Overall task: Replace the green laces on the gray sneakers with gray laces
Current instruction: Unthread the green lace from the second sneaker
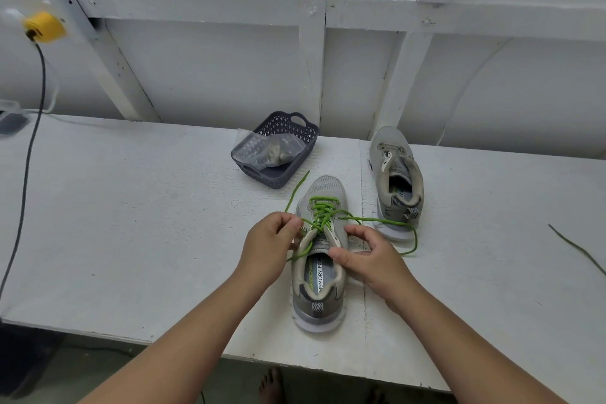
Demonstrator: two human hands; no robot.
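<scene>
A gray sneaker point(319, 292) stands on the white table, toe pointing away, still threaded with a green lace point(323, 211) whose loose ends trail left and right. My left hand point(267, 246) pinches the lace at the sneaker's left eyelets. My right hand point(367, 256) grips the right side of the collar, thumb at the tongue. A second gray sneaker point(395, 180) stands at the back right with no lace in it. A removed green lace point(577, 248) lies at the far right.
A dark plastic basket point(305, 133) behind the near sneaker holds a clear bag point(262, 151) with grayish contents. A yellow plug point(44, 26) and black cable point(24, 167) hang at the left. The table's front edge point(164, 343) runs close to me; bare feet show below.
</scene>
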